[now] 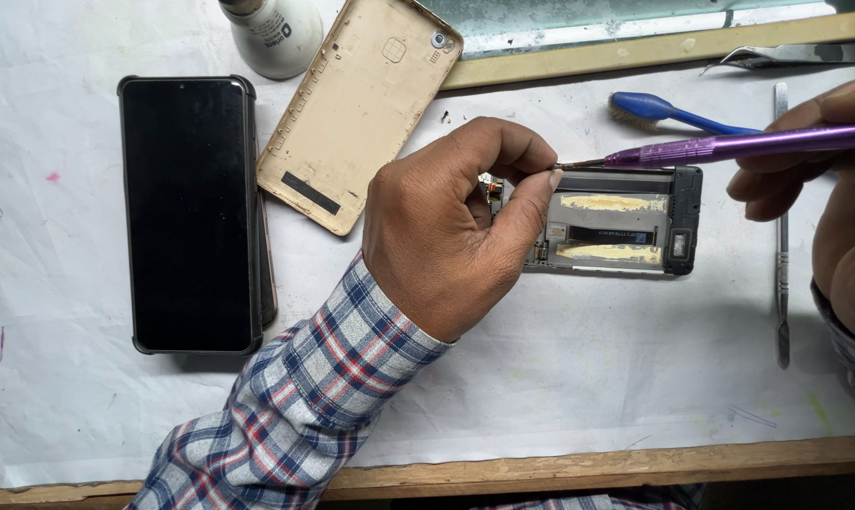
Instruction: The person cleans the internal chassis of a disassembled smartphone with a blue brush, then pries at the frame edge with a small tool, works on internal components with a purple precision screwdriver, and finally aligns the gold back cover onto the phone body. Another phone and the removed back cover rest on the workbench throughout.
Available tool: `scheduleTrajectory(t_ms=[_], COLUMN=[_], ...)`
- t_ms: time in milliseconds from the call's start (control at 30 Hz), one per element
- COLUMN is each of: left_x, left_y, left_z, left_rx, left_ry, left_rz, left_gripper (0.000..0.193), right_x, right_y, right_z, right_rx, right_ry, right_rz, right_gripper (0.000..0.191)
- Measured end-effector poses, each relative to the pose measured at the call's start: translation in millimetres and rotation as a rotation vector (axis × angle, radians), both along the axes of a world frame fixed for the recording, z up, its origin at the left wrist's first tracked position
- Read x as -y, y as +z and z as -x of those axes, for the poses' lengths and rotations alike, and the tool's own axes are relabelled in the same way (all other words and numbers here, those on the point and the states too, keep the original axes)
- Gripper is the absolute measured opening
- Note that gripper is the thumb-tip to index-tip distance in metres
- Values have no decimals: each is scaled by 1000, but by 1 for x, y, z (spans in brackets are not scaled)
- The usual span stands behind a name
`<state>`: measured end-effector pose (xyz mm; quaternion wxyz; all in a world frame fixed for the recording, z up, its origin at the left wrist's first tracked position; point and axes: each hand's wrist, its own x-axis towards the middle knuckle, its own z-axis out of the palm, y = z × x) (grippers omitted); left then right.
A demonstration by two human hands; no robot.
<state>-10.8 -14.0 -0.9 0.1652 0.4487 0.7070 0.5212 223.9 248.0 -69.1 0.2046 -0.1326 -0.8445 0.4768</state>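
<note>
Opened black phone frame [626, 222] mid-worktop, pinched at its left end by left hand [451, 231]; right hand [824, 161] gripping purple metal screwdriver [729, 146], tip at frame's top edge.

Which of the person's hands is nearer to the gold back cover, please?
Left. The left hand lies just right of the gold back cover, holding the opened phone; the right hand is far right.

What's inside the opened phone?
Inside the opened phone: two yellowish adhesive strips, a dark flex cable between them, and a small part at the right end. The left hand covers the left portion.
</note>
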Motion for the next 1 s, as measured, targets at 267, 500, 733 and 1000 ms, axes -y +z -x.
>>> scheduleTrajectory(t_ms=[267,500,733,1000], left_x=[0,2,1,1], left_y=[2,8,4,0], left_z=[1,1,-1,-2], left_rx=[-15,-135,-520,-657], left_ry=[-8,46,-146,-212], left_rz=[2,59,2,186], left_gripper=[11,34,75,81], right_x=[9,-12,-49,-59], right_y=[7,-14,-26,-18], right_z=[7,-6,-15,-25], right_rx=[-33,5,6,-60], right_ry=[41,-9,33,155], right_rz=[-94,-4,-212,-398], right_gripper=[66,58,51,44])
